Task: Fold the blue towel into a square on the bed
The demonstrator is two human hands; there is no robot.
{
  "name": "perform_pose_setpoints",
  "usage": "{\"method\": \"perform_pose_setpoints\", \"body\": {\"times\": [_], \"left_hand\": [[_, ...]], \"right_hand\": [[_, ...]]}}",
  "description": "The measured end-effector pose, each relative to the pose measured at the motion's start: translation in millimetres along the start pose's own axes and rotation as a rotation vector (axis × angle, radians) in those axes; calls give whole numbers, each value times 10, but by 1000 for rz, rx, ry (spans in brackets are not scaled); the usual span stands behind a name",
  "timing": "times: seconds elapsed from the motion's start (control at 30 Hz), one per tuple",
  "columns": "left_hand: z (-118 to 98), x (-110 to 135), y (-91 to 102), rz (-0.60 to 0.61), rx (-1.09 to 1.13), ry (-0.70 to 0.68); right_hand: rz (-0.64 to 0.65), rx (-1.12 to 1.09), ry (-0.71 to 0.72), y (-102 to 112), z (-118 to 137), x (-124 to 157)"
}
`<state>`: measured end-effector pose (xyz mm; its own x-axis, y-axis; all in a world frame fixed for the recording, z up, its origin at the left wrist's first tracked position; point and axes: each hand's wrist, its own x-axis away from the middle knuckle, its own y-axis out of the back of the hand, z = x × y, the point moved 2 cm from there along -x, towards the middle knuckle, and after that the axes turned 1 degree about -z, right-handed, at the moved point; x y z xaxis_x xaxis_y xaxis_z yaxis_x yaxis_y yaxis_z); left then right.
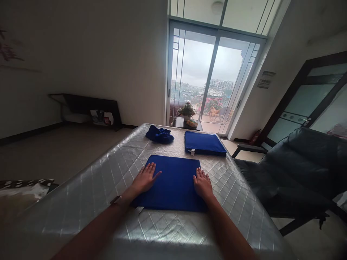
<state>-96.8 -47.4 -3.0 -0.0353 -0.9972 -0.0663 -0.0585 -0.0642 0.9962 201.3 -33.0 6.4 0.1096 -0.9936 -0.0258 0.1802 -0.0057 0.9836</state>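
Observation:
A flat blue cloth cushion cover (173, 186) lies on the table in front of me, with a small white tag at its near left edge. My left hand (145, 177) rests on its left side, fingers stretched out and thumb apart. On the right edge lies my right hand (203, 183), its fingers flat and pointing away from me. Beyond it, to the right, sits a neat blue cushion or stack of covers (204, 142) with a white tag at the front. A crumpled blue cloth (159, 134) is at the far left.
The table wears a silvery quilted cover (108, 177). A dark padded armchair (292, 173) stands close on the right. Behind the table are a low stand with a potted plant (187, 110) and glass sliding doors (214, 79). A dark bench (89, 106) is by the left wall.

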Motion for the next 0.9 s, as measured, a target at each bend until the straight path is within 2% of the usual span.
{"method": "perform_pose_setpoints", "body": {"times": [0.13, 0.37, 0.57, 0.67, 0.77, 0.9], "left_hand": [[179, 21, -48, -43, -26, 30], [144, 6, -54, -21, 42, 42], [139, 20, -20, -45, 66, 52], [133, 22, -11, -31, 74, 49], [136, 19, -15, -33, 78, 48], [143, 19, -30, -42, 76, 43]], "right_hand": [[3, 19, -4, -10, 1, -11], [23, 56, -8, 18, 28, 1], [93, 119, 1, 180, 67, -92], [59, 131, -9, 247, 98, -189], [-1, 121, -11, 206, 112, -270], [-16, 65, -21, 36, 75, -314]]}}
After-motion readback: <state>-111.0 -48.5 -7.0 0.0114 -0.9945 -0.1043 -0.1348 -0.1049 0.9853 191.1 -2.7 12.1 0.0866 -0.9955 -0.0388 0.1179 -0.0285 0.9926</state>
